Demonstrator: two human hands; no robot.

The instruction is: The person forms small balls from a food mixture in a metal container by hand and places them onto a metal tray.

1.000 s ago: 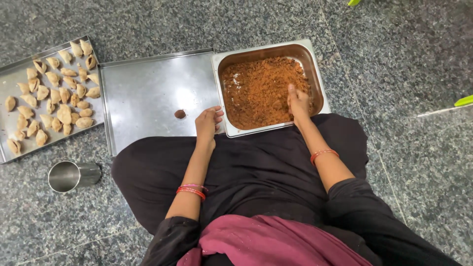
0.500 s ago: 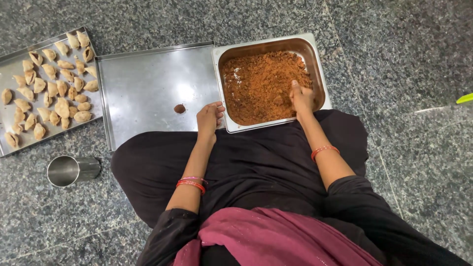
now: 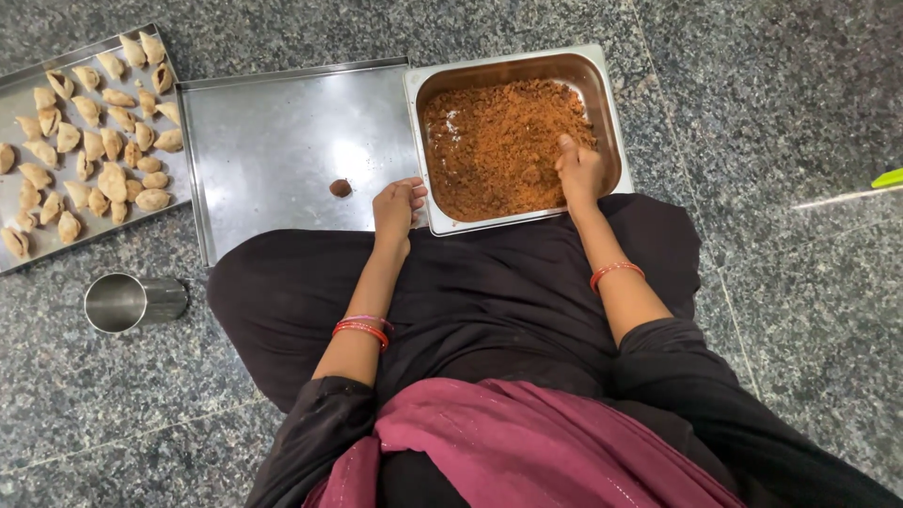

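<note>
Dumplings (image 3: 85, 141), folded and filled, already crowd the far tray (image 3: 19, 85) well off to the left of the fingers, while the flat tray (image 3: 282, 141) just beyond the left hand (image 3: 395, 205) bears one small brown ball (image 3: 340, 188) and the pan (image 3: 419, 150) is still heaped with brown filling (image 3: 494, 141); much seems left. Left fingers curl loosely, holding nothing I can see, at the pan's near corner. The right hand (image 3: 578, 171) is cupped narrow, its fingers pressed into the filling.

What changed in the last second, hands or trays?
Little. The right hand stays in the brown crumbly filling at the near right side of the deep steel pan, shifting only slightly. The left hand remains loosely curled at the pan's near left corner, by the flat tray. Nothing was visibly picked up or let go. The small brown ball, dumpling tray and steel cup are unmoved.
</note>
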